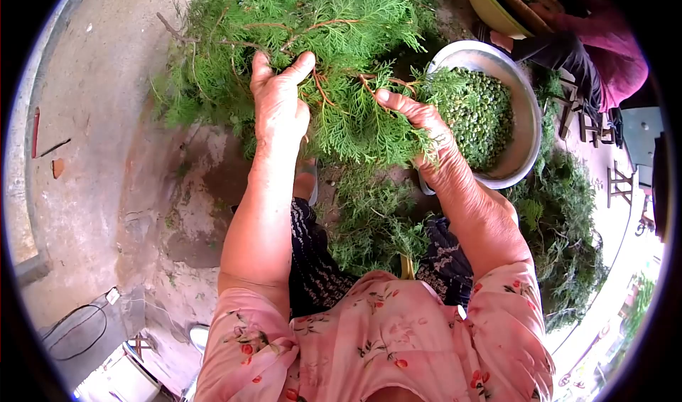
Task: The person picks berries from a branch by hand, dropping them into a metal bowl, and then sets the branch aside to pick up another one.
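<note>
A large green conifer branch with flat, feathery leaves and brown twigs spreads in front of me. My left hand grips it from below, thumb and fingers around a twig near its middle. On the right side of the foliage, my right hand is closed on a leafy sprig of the branch, thumb uppermost. Just beyond that hand stands a wide metal basin, holding a heap of small green cones or berries. Leaves partly overlap the basin's left rim.
Cut greenery is piled right of the basin, and more lies between my legs. Another person sits at the upper right beside a yellow-green bowl. Small wooden stools stand at the right; a cable lies lower left.
</note>
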`<state>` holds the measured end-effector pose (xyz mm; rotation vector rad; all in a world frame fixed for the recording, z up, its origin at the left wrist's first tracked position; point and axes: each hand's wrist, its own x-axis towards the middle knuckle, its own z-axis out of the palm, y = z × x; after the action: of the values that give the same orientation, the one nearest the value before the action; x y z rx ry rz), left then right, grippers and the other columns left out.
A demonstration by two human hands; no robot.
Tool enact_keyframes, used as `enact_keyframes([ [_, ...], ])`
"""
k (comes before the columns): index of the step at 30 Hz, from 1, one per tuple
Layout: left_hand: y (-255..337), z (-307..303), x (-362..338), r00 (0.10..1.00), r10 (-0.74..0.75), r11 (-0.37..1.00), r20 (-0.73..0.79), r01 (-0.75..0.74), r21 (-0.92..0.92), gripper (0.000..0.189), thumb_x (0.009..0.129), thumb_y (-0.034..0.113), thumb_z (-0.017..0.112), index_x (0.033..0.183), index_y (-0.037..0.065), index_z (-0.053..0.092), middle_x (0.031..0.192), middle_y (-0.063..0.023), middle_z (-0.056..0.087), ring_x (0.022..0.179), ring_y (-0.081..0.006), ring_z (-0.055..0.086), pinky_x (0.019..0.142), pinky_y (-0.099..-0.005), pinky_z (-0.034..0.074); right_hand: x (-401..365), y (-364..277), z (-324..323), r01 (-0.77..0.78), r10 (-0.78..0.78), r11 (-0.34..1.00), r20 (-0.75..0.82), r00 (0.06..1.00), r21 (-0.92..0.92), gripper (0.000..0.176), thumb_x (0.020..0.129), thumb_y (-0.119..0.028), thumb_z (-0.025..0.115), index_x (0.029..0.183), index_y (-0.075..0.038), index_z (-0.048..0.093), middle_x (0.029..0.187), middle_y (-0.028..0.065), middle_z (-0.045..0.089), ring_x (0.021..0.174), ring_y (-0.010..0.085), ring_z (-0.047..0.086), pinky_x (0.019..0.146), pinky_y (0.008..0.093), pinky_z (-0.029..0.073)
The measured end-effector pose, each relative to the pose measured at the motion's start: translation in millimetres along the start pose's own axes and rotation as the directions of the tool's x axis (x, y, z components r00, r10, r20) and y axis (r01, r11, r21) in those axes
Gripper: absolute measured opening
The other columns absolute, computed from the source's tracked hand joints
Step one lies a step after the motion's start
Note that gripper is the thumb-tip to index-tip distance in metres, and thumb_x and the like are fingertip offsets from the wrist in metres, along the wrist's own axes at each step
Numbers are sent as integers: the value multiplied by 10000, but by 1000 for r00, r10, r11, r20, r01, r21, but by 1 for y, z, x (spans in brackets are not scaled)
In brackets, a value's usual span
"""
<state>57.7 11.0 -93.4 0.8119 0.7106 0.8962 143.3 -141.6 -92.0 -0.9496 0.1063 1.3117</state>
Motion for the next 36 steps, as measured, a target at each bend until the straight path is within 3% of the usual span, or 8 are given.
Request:
enact_keyframes([
  [7, -3, -10, 3, 995, 51, 998, 91, -55, 43, 348, 699, -96, 633, 991, 44, 504, 907, -25, 586, 817, -140, 551, 788, -287, 432, 12, 2, -8, 267, -301, 879, -26, 953, -395, 332, 736, -153, 682, 1025, -22, 584, 893, 82, 637, 803, 158, 610, 688, 300, 491],
  [9, -4, -7, -1, 989, 92, 994, 113, -98, 51, 311, 700, -122, 611, 938, 53, 512, 895, -23, 587, 792, -133, 556, 730, -276, 460, 28, 13, -28, 612, -629, 419, 272, 728, -671, 265, 736, -116, 659, 988, -45, 611, 842, 56, 647, 756, 128, 599, 678, 289, 477],
  [10, -1, -3, -4, 991, 87, 994, 103, -94, 60, 310, 699, -141, 597, 921, 59, 517, 896, -21, 584, 780, -131, 558, 689, -267, 474, -2, -1, 9, 343, -450, 710, -22, 893, -615, 241, 743, -102, 623, 981, -71, 620, 858, 54, 653, 750, 149, 603, 693, 293, 472],
  [15, -11, -5, -2, 981, 115, 993, 155, -120, 22, 311, 698, -145, 595, 916, 64, 519, 894, -25, 583, 778, -134, 558, 692, -273, 476, 8, 1, 1, 301, -448, 705, -75, 891, -642, 289, 717, -153, 624, 986, -50, 610, 846, 102, 648, 752, 193, 617, 698, 292, 474],
  [25, 10, -8, -1, 999, 27, 996, 36, -29, 84, 346, 708, -75, 641, 1003, 55, 516, 914, -31, 594, 802, -158, 554, 766, -306, 433, 30, 1, -59, 478, -614, 21, 366, 699, -878, 304, 695, -110, 667, 989, -72, 602, 874, 131, 641, 815, 260, 612, 759, 293, 469],
  [27, 10, -8, -1, 999, 1, 997, -32, 1, 79, 370, 715, -62, 641, 1039, 55, 507, 934, -35, 591, 830, -155, 548, 766, -305, 431, 3, -18, -26, 83, -230, 686, -107, 967, -723, 449, 662, -181, 741, 1052, -35, 573, 1003, 129, 616, 935, 233, 572, 827, 289, 437],
  [32, 27, -13, 0, 994, -111, 987, 1, 110, 121, 548, 751, 25, 642, 1238, 56, 393, 1100, -70, 533, 975, -172, 497, 801, -305, 423, 5, -14, -39, 127, -123, 966, 34, 992, -226, 855, 486, -409, 831, 1160, -12, 486, 1142, 127, 531, 1121, 224, 435, 877, 342, 396],
  [36, 25, -22, 10, 991, -133, 990, 20, 133, 40, 575, 747, 34, 649, 1253, 64, 379, 1098, -73, 529, 998, -182, 494, 825, -313, 425, -6, -12, -28, 69, -60, 989, 71, 996, -134, 520, 741, -436, 645, 1083, -54, 561, 1166, 123, 516, 992, 230, 531, 783, 385, 469],
])
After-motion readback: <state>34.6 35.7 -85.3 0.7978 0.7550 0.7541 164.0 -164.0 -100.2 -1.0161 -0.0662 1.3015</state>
